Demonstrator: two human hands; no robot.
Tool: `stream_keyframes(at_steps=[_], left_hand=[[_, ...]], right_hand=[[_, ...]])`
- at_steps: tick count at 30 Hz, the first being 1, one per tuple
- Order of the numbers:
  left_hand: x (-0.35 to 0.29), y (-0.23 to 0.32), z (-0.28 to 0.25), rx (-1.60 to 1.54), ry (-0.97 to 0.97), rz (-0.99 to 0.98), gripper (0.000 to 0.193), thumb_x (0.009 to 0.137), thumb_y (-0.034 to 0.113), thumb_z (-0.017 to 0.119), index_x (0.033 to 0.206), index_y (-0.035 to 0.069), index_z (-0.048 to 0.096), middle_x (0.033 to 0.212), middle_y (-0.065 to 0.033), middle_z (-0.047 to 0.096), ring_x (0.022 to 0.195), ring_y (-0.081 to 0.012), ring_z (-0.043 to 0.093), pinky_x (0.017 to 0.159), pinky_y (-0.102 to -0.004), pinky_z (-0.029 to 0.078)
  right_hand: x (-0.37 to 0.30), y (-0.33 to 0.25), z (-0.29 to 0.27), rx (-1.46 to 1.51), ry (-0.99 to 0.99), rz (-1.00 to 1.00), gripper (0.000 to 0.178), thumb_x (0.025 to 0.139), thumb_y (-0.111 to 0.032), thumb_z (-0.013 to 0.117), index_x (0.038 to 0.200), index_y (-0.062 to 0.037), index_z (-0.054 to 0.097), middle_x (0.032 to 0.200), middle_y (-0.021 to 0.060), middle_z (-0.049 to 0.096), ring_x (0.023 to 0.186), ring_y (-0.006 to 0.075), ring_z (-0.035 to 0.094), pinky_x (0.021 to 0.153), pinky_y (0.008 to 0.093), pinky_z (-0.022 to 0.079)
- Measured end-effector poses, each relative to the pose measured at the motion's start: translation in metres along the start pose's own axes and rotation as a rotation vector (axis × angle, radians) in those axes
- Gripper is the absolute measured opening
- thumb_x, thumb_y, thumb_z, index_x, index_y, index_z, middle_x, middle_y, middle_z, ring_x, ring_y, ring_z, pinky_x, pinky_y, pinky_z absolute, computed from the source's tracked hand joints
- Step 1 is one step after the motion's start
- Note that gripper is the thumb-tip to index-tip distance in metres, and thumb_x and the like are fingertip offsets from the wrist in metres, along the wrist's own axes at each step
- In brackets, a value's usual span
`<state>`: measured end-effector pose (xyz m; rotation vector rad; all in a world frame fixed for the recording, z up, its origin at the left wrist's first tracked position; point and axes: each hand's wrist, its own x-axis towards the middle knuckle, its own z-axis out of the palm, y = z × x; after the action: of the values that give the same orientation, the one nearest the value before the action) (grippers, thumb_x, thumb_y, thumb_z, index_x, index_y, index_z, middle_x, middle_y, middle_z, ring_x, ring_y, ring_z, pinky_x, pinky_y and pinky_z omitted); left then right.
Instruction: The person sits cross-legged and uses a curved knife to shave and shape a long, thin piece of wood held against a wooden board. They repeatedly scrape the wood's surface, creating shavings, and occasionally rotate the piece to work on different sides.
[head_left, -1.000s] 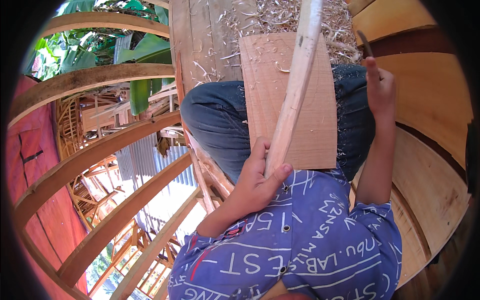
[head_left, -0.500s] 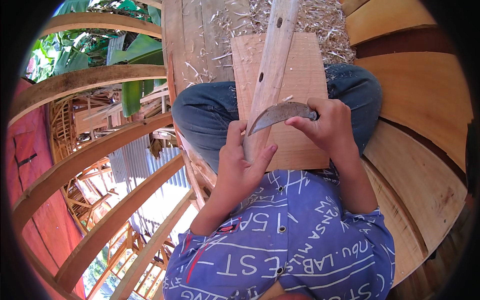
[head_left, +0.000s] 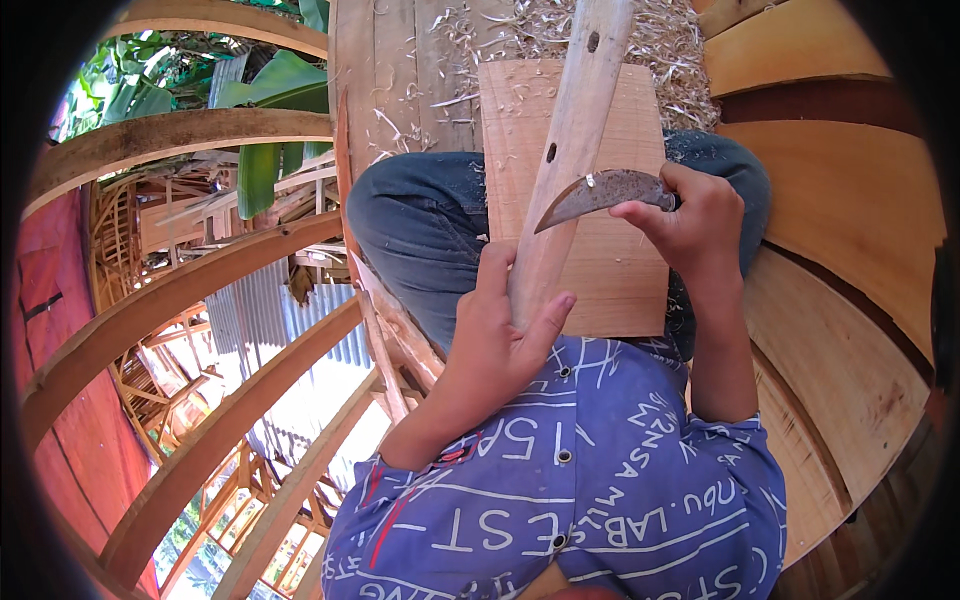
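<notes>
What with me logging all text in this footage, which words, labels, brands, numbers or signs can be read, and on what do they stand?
Blue shirt: large white lettering; I'm not copying out its wording.
Right sleeve: smaller white letters, too small to read reliably.
Curved knife, wooden strip, board: no lettering that I can make out.

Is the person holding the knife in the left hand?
No, the right hand holds the knife, while the left hand holds the stick.
</notes>
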<state>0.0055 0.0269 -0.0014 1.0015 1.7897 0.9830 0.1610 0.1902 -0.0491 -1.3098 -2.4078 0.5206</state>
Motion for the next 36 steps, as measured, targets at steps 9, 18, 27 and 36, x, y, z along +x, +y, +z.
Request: stream_keyframes(at_steps=[9, 18, 27, 36], left_hand=[[-0.022, -0.002, 0.004, 0.057, -0.178, -0.074, 0.043, 0.084, 0.019, 0.069, 0.112, 0.000, 0.042, 0.080, -0.0196, 0.063, 0.073, -0.0253, 0.067, 0.065, -0.0333, 0.049], [-0.002, -0.011, -0.003, -0.102, -0.095, -0.184, 0.042, 0.086, 0.016, 0.068, 0.115, 0.002, 0.041, 0.084, -0.0126, 0.062, 0.060, -0.0116, 0.057, 0.053, -0.0256, 0.043], [0.000, -0.005, -0.004, 0.083, -0.053, -0.079, 0.042, 0.085, 0.020, 0.069, 0.111, 0.001, 0.042, 0.083, -0.0208, 0.061, 0.073, -0.0303, 0.065, 0.063, -0.0339, 0.048], [-0.006, -0.011, 0.005, -0.167, -0.199, -0.062, 0.044, 0.087, 0.019, 0.067, 0.116, 0.000, 0.041, 0.084, -0.0114, 0.060, 0.057, -0.0132, 0.058, 0.050, -0.0234, 0.043]], right_hand=[[0.033, 0.067, -0.004, 0.240, 0.090, 0.442, 0.080, 0.079, -0.074, 0.052, 0.061, 0.0035, 0.050, 0.049, 0.0101, 0.040, 0.049, 0.0165, 0.042, 0.049, 0.0355, 0.037], [-0.013, -0.002, -0.012, 0.204, -0.224, 0.209, 0.070, 0.075, -0.067, 0.063, 0.060, 0.0016, 0.059, 0.050, 0.0175, 0.051, 0.051, 0.0331, 0.058, 0.051, 0.0388, 0.044], [-0.008, -0.006, 0.003, 0.170, -0.156, 0.192, 0.070, 0.073, -0.069, 0.063, 0.060, -0.0003, 0.061, 0.052, 0.0182, 0.053, 0.054, 0.0360, 0.059, 0.051, 0.0413, 0.046], [0.008, 0.031, -0.016, 0.249, -0.100, 0.295, 0.069, 0.078, -0.066, 0.060, 0.062, 0.0005, 0.061, 0.051, 0.0169, 0.051, 0.050, 0.0337, 0.055, 0.049, 0.0380, 0.042]])
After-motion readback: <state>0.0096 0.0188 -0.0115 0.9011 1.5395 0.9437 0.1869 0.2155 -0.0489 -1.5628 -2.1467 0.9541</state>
